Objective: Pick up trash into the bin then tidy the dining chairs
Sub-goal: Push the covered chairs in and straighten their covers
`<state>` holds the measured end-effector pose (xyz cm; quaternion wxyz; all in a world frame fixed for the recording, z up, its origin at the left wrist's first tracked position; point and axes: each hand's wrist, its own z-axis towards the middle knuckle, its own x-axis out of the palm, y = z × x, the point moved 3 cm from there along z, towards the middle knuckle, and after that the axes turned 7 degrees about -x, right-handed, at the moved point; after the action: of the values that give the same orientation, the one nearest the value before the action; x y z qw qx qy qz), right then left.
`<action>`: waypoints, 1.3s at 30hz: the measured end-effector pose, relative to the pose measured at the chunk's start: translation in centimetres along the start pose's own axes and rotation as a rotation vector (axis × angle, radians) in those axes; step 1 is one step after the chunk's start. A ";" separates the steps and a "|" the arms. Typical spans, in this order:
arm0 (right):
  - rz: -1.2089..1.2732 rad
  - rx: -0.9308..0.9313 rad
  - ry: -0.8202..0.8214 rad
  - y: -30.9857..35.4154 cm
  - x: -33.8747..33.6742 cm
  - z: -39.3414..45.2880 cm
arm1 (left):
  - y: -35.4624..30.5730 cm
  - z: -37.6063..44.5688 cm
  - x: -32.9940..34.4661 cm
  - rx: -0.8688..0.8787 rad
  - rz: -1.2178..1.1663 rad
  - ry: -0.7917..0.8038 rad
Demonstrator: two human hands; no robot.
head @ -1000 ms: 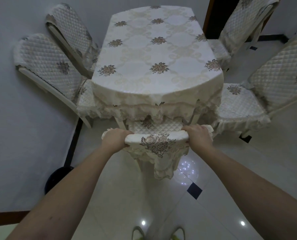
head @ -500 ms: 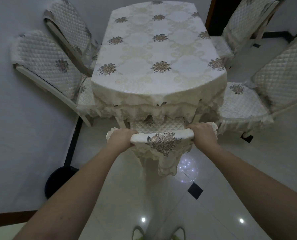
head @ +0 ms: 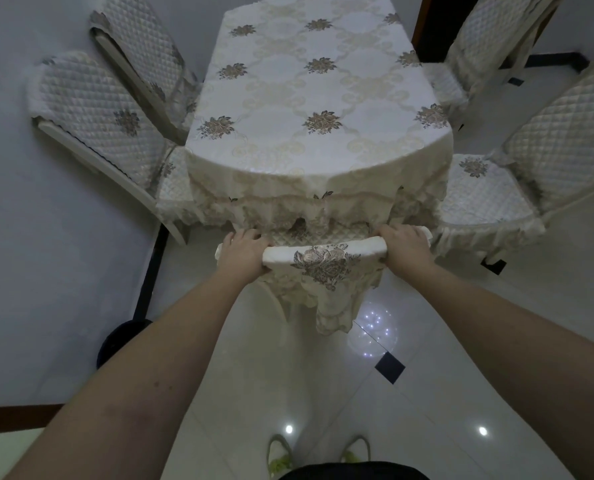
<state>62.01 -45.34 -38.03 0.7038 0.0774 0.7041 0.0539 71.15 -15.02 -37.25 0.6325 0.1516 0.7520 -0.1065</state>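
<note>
A dining chair [head: 326, 259] with a cream floral cover stands in front of me at the near end of the table [head: 309, 98]. My left hand [head: 243, 252] grips the left end of its top rail. My right hand [head: 404, 245] grips the right end. Most of the chair's quilted seat lies under the tablecloth's lace fringe. A dark round bin [head: 122, 341] sits on the floor by the left wall, partly hidden behind my left forearm.
Two quilted chairs [head: 94, 112] lean close against the table's left side by the wall. Two more chairs [head: 517, 168] stand on the right, angled away from the table. Glossy tiled floor [head: 496, 341] lies open to my right. My shoes [head: 281, 455] show at the bottom.
The chair has slid forward, further under the table's near end, with both hands still holding its top rail. The view has moved closer to the table.
</note>
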 end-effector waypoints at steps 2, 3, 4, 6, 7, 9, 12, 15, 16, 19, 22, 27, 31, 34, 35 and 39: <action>0.022 0.035 0.006 -0.1 0.1 -0.3 | 0.0 -0.3 -0.1 -0.002 -0.017 -0.002; 0.037 0.050 -0.001 -0.1 0.1 -0.6 | -0.1 -0.4 -0.1 -0.013 -0.029 -0.008; 0.051 0.060 -0.009 -0.1 0.2 -1.0 | -0.1 -0.6 -0.1 -0.031 -0.044 -0.013; 0.062 0.045 -0.036 -0.2 0.3 -1.7 | -0.1 -1.2 0.0 -0.072 -0.106 -0.023; 0.053 0.022 -0.045 -0.2 0.2 -2.1 | 0.0 -1.6 0.2 -0.085 -0.133 -0.032; 0.006 -0.017 -0.029 -0.2 -0.3 -2.5 | 0.0 -2.4 0.2 -0.079 -0.134 -0.051; -0.069 -0.033 0.004 0.2 -0.9 -2.8 | -0.1 -3.3 0.1 -0.030 -0.086 -0.070; -0.024 -0.027 -0.008 0.4 -0.8 -3.0 | -0.2 -3.8 0.0 -0.036 -0.109 -0.087; -0.001 -0.019 -0.016 0.5 -0.8 -3.0 | -0.2 -3.9 0.0 -0.038 -0.129 -0.100; 0.047 0.027 0.004 0.8 -0.9 -2.9 | -0.6 -4.5 -0.2 -0.051 -0.138 -0.087; 0.049 0.030 0.029 1.2 -1.1 -3.6 | -1.4 -5.5 -0.8 -0.077 -0.127 -0.015; 0.041 -0.010 0.088 2.2 -1.7 -6.4 | -3.8 -8.3 -1.2 -0.007 -0.120 0.006; 0.002 -0.012 0.092 2.5 -2.9 -9.3 | -5.1 -10.9 -0.6 0.014 -0.070 0.005; -0.027 0.014 0.046 2.7 -4.4 -11.2 | -5.5 -12.2 -1.0 0.032 -0.097 -0.033; -0.024 0.027 0.029 2.9 -4.9 -11.7 | -5.8 -12.5 -1.4 0.070 -0.091 -0.066; -0.029 0.066 0.008 4.5 -7.5 -14.0 | -8.5 -13.8 -4.7 0.275 -0.074 -0.285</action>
<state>48.12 -41.89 -29.75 0.6986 0.0902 0.7095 0.0209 56.08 -18.50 -30.47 0.7016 0.1921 0.6383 -0.2519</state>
